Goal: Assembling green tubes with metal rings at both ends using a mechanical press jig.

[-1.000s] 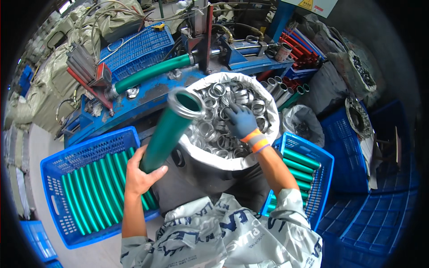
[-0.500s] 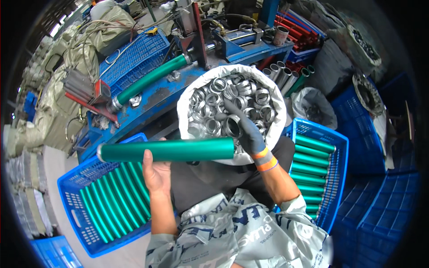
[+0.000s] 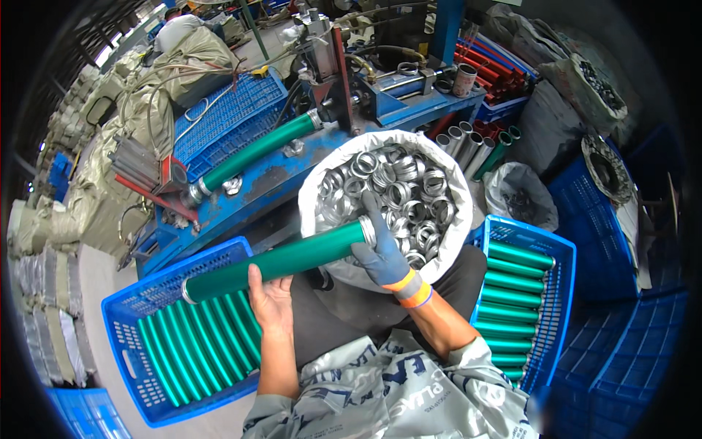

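My bare left hand (image 3: 273,301) grips a green metal tube (image 3: 281,254) from below, near its middle; the tube slants up to the right across my lap. At its upper right end sits a silver ring (image 3: 368,230), which my gloved right hand (image 3: 382,256) holds against the tube's mouth. How far the ring is fitted I cannot tell. Just beyond that hand, a white sack (image 3: 316,192) with a rolled rim holds many loose silver rings (image 3: 395,192). A pale ring or cap (image 3: 187,290) rims the tube's lower left end.
Blue crates of green tubes stand on both sides, a left crate (image 3: 131,366) and a right crate (image 3: 559,314). Ahead, a blue machine bench (image 3: 267,179) carries another green tube (image 3: 259,150). A smaller white bag (image 3: 523,194) and several upright pipes (image 3: 475,150) stand right of the sack.
My right hand has come out of the sack with a ring and brought it to the tube's right end. The tube has tilted, right end up, left end down.
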Tool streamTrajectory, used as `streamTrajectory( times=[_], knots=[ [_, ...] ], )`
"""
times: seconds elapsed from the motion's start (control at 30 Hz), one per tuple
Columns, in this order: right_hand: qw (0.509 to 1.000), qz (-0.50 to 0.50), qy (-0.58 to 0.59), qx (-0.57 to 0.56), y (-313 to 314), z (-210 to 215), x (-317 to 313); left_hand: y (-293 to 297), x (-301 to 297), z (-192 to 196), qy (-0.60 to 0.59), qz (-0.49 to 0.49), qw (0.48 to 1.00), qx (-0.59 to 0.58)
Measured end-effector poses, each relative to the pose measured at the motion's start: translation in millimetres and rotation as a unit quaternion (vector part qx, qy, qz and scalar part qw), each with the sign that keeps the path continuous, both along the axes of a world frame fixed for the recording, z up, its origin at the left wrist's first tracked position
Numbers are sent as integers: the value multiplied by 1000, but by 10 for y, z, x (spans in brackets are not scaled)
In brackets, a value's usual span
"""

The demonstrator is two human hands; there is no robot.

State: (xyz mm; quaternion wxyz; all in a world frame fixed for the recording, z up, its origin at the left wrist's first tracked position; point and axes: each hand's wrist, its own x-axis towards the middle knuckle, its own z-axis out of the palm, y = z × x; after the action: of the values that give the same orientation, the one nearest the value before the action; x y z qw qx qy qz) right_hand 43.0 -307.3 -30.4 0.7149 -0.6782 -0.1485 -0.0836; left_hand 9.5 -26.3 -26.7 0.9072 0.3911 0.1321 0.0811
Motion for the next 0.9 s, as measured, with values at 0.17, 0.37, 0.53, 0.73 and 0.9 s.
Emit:
streamTrajectory(
  times=[0.17,0.37,0.53,0.73,0.9],
  knots=[
    [999,29,-2,-24,85,97,265,193,169,-162,-10,7,1000,-10],
    [995,60,-27,-73,448,65,829,390,412,-151,-21,55,998,-18],
    [990,125,-55,-24,611,208,1784,790,624,-81,-33,96,994,-51],
    [913,-48,-167,-369,1587,437,3182,1355,395,13,-21,147,988,-41],
    [714,-267,-250,-597,1277,-538,4260,1222,626,20,-34,105,992,-59]
  ],
)
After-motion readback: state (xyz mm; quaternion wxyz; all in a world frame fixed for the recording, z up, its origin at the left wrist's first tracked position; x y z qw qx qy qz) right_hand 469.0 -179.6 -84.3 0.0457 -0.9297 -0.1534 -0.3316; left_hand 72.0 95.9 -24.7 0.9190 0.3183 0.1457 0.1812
